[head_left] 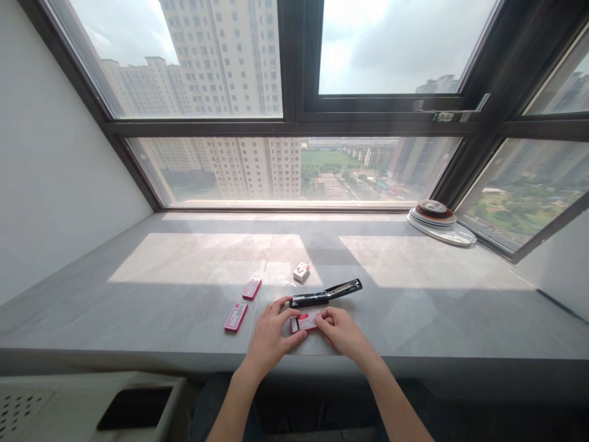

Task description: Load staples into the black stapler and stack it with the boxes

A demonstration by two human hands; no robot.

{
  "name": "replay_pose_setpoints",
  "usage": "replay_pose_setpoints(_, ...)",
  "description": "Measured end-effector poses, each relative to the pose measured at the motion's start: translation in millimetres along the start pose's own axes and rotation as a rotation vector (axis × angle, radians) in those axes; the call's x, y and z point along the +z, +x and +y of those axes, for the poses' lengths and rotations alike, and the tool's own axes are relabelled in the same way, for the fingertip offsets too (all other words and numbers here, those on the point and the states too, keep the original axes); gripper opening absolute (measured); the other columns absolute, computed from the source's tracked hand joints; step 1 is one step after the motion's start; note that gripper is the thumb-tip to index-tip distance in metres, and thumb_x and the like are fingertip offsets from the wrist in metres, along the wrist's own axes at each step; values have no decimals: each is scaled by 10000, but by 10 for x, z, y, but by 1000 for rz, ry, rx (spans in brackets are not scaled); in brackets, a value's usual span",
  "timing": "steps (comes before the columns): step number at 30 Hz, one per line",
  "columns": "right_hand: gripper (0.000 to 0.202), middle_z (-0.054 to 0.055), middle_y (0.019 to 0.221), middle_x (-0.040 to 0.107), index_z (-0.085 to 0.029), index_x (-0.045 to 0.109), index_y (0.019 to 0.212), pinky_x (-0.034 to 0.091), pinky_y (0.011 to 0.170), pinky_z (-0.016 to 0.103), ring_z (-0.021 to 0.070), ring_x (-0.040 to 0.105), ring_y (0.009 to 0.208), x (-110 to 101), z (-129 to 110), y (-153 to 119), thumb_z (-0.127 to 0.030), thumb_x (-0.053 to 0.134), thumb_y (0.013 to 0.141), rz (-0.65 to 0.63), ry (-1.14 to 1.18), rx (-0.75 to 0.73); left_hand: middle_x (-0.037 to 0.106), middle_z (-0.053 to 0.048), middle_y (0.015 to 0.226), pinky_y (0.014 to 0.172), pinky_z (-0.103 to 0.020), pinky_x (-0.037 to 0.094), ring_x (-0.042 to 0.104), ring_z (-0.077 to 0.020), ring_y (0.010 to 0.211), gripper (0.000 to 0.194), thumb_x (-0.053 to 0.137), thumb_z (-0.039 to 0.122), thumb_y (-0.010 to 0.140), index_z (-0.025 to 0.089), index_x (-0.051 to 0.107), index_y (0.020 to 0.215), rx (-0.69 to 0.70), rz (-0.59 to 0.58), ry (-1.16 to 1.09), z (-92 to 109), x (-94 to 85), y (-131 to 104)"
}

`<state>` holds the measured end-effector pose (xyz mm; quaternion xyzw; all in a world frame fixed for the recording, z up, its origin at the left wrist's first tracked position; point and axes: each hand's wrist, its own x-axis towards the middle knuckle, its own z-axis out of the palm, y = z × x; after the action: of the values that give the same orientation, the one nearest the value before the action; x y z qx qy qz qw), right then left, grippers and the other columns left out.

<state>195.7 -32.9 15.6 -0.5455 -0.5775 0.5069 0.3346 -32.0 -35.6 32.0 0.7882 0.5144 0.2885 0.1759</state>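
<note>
A small pink-and-white box (307, 320), which looks like a staple box, lies between my two hands near the ledge's front edge. My left hand (270, 333) grips its left end between thumb and fingers, with the forefinger reaching up beside the stapler. At the right end, my right hand (343, 331) pinches the box with thumb and forefinger. A dark strip shows at the box's left end; what is inside cannot be made out. Just beyond the hands lies a black stapler (310, 299), its upper arm swung open to the right.
Two similar pink-and-white boxes, a nearer one (236, 317) and a farther one (251, 288), lie to the left. A small white box (301, 272) sits behind the stapler. Stacked round plates (442, 231) stand at the back right by the window. The grey ledge (138, 319) ends just before me.
</note>
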Motion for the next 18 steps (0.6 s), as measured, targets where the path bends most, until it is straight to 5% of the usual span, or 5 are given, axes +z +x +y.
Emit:
replay_pose_setpoints(9, 318, -37, 542, 571, -218, 659, 993, 355, 560, 274, 182, 559, 556, -273, -135, -56, -508, 555, 916, 287, -339, -99, 527, -14, 1472, 1126, -473, 433, 500, -278, 1342, 308, 690, 311, 854, 333, 672, 1161, 17, -25, -53, 10, -110, -37)
replay_pose_setpoints(12, 354, -30, 594, 608, -230, 656, 1137, 392, 597, 275, 184, 594, 605, -93, -277, 57, -494, 520, 945, 226, -275, -189, 534, -11, 1465, 1128, -473, 430, 495, -274, 1344, 355, 684, 291, 852, 338, 656, 1202, 31, -6, -23, 26, -82, -40)
replay_pose_setpoints(15, 396, -21, 598, 617, -196, 645, 1113, 404, 561, 257, 169, 581, 570, 175, -324, 245, -528, 565, 913, 116, -86, -134, 529, -2, 1471, 1127, -462, 433, 498, -266, 1341, 383, 683, 280, 851, 351, 650, 1225, 35, 4, -3, 31, -61, -33)
replay_pose_setpoints(18, 410, -38, 573, 588, -176, 607, 1078, 390, 523, 236, 141, 528, 516, 369, -283, 413, -536, 605, 883, 151, 92, -88, 533, -1, 1467, 1121, -466, 437, 496, -272, 1342, 385, 683, 279, 847, 358, 656, 1223, 36, 11, 4, 36, -58, -19)
